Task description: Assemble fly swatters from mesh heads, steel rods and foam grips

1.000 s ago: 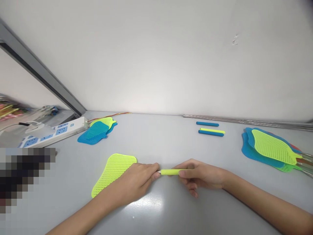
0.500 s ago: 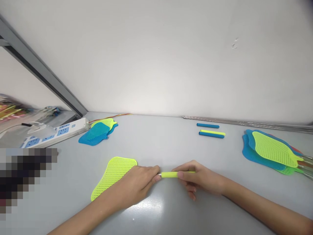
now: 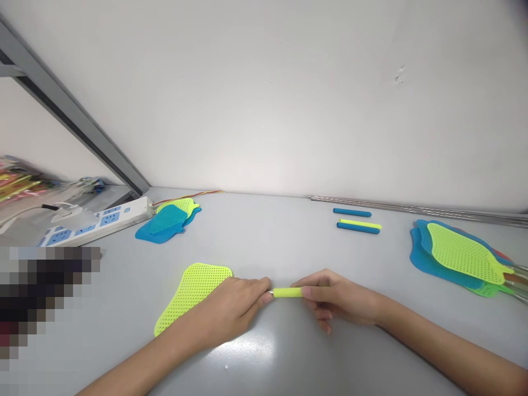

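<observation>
- Your left hand [image 3: 238,300] is closed, palm down, pinching a short-showing metal rod [image 3: 271,293] at the fingertips.
- Your right hand [image 3: 336,297] pinches a yellow-green sleeve [image 3: 287,292] between thumb and fingers, lower fingers loosely curled.
- Sleeve position: between both hands, roughly level, its left end meeting the rod. Insertion depth hidden.
- Yellow-green mesh paddle [image 3: 196,286] lies beside and partly behind your left forearm; its link to the rod is covered, so cannot tell.
- Step in hand (judgement): sleeve and rod are being joined end to end.
- Next move (judgement) calls for keeping both in line, your left grip firm close to the joint, your right pushing squarely along the axis.
- Tabletop [image 3: 268,236]: grey, glossy, with a bright reflection near you.
- Toward the back right: two blue tubes [image 3: 352,212] and a yellow-green tube [image 3: 367,224]; thin metal rods [image 3: 412,207] along the wall [image 3: 264,99].
- Far right: overlapping swatters [image 3: 466,253], blue and green.
- Back left: loose mesh heads [image 3: 163,223] beside a white power strip [image 3: 132,212]; grey frame bar [image 3: 74,104] slants above.
</observation>
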Demonstrator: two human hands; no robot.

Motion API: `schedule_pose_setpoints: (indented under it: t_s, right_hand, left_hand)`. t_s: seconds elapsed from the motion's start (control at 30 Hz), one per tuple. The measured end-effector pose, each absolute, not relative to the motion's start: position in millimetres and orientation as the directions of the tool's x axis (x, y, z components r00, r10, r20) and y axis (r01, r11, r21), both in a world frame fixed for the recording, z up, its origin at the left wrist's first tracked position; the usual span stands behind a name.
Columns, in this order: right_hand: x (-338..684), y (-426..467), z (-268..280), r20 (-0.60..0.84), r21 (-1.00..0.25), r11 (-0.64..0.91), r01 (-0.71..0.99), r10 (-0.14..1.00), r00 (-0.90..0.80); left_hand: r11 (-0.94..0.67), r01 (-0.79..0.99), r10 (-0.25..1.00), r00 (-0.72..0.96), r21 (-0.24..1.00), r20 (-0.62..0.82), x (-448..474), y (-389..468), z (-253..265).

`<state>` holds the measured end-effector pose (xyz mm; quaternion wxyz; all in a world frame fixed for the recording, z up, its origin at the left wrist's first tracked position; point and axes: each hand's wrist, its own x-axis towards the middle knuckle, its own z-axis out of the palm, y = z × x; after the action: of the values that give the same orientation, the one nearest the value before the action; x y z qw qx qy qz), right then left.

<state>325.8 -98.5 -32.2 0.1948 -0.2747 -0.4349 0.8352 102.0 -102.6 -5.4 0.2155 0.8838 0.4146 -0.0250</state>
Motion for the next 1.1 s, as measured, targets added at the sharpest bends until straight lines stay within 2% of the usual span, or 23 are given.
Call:
schedule_pose_setpoints:
  t_s: [1.1]
  right_hand:
    - [328.0,-96.1,-29.4,-0.278,-0.8,-0.589,-0.114,0.532,-0.8]
  left_hand:
    - [-0.51,0.757,0.74,0.628,0.409,-0.24,102.3,-101.6,-3.2]
